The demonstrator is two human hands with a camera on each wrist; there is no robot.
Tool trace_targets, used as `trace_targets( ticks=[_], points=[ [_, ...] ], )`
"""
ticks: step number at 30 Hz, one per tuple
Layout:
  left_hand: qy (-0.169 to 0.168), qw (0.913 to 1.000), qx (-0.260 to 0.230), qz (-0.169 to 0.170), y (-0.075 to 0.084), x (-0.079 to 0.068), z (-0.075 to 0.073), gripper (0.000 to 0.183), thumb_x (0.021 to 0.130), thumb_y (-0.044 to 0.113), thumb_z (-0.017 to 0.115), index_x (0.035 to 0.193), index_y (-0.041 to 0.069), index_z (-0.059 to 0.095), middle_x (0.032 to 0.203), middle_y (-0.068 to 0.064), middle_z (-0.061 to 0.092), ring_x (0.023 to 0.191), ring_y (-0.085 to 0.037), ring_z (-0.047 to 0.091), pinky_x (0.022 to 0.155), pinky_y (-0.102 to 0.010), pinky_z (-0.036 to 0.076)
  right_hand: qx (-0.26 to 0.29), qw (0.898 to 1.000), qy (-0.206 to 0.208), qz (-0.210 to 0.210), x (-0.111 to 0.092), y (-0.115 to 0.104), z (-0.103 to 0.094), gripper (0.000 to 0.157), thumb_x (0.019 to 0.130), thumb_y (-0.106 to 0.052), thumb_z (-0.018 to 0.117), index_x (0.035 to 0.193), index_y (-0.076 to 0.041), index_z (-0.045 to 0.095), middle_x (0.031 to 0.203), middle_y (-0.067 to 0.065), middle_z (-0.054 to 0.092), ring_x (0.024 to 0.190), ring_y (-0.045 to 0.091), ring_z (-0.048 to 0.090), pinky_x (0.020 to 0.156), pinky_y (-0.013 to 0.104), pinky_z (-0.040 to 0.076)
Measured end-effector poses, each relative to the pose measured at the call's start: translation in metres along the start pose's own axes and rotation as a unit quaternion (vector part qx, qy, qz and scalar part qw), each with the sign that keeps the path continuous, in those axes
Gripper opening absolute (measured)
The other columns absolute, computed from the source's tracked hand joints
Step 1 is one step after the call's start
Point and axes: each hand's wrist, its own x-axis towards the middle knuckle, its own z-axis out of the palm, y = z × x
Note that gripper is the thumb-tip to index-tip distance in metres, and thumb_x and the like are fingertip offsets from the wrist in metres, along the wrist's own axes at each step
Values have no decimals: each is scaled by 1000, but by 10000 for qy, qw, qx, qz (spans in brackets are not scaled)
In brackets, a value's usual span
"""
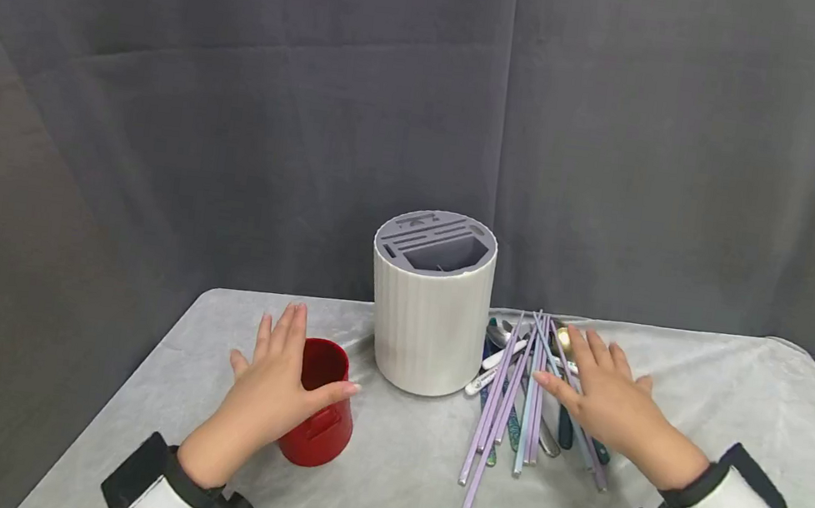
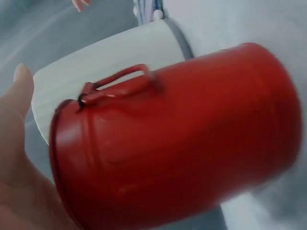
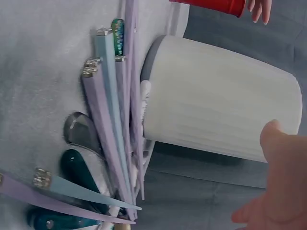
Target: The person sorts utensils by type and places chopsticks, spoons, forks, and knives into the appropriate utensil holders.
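My left hand is held with spread fingers beside a red cup, its thumb crossing in front of the rim. In the left wrist view the cup's small looped handle faces the camera. My right hand hovers with spread fingers over the right side of a pile of chopsticks, lilac and light blue, holding nothing. Under and among them lie cutlery pieces with dark green handles and white handles, partly covered by the sticks.
A white ribbed holder stands between the hands at the back, its grey top cut with slots and one large opening. Pale cloth covers the table. A grey curtain hangs close behind the table's back edge.
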Motion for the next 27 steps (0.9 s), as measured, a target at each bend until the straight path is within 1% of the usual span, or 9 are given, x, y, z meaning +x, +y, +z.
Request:
trace_targets(
  ticks=[5, 8, 10, 13, 16, 18, 20, 23, 27],
  points=[
    [5, 9974, -694, -200, -11, -4, 4, 116, 69, 68, 62, 143, 2, 1, 148, -20, 12, 133, -42, 4, 97, -68, 20, -3, 9999, 132, -21, 3, 5, 6, 88, 88, -63, 40, 139, 5, 19, 137, 33, 27, 120, 54, 25, 83, 76, 25],
    [37, 9946, -1009, -226, -17, -7, 8, 117, 68, 63, 67, 143, 1, 1, 148, -20, 13, 132, -41, 7, 94, -63, 31, -43, 9999, 119, 11, 4, 9, 12, 86, 87, -59, 46, 132, 12, 27, 128, 37, 36, 112, 54, 36, 84, 68, 34],
    [109, 9934, -1122, -211, -20, -9, 12, 116, 68, 60, 69, 143, 1, 3, 147, -19, 15, 132, -40, 12, 92, -61, 35, -93, 9999, 89, 53, 5, 13, 17, 81, 87, -53, 51, 126, 16, 33, 121, 40, 41, 106, 53, 42, 82, 62, 39],
    [262, 9923, -1199, -191, -22, -12, 16, 113, 68, 58, 70, 142, 0, 8, 145, -19, 20, 129, -38, 19, 92, -59, 37, -143, 9998, -11, 134, 7, 20, 23, 71, 86, -45, 57, 116, 18, 42, 108, 38, 50, 96, 48, 50, 77, 57, 44],
    [358, 9921, -1190, -185, -22, -13, 18, 109, 68, 58, 70, 140, -2, 16, 142, -20, 27, 124, -37, 29, 91, -57, 39, -98, 9997, -140, 186, 10, 27, 29, 57, 85, -39, 60, 104, 14, 50, 89, 25, 56, 79, 35, 55, 67, 49, 47],
    [352, 9922, -1176, -216, -23, -12, 18, 107, 68, 59, 70, 139, -3, 20, 140, -20, 29, 122, -36, 33, 89, -55, 41, -74, 9995, -204, 224, 12, 30, 33, 45, 85, -36, 61, 90, 8, 53, 75, 14, 53, 66, 25, 52, 58, 42, 45],
    [363, 9919, -1192, -247, -23, -12, 20, 107, 67, 59, 70, 138, -3, 21, 139, -19, 30, 119, -35, 36, 88, -54, 42, -57, 9993, -242, 267, 13, 33, 36, 36, 85, -33, 62, 78, 0, 50, 67, 6, 47, 59, 19, 46, 51, 36, 40],
    [402, 9902, -1295, -342, -25, -13, 21, 108, 67, 58, 72, 139, -2, 19, 140, -18, 28, 120, -34, 35, 88, -53, 43, -87, 9989, -284, 370, 14, 36, 39, 32, 84, -29, 63, 68, -8, 44, 60, 1, 42, 52, 16, 42, 46, 31, 35],
    [593, 9858, -1530, -347, -27, -15, 25, 107, 66, 54, 74, 139, -1, 19, 139, -18, 28, 120, -33, 33, 88, -53, 43, -277, 9983, -258, 432, 17, 39, 42, 32, 84, -24, 63, 63, -11, 43, 56, -1, 42, 50, 14, 41, 44, 31, 35]
  ],
)
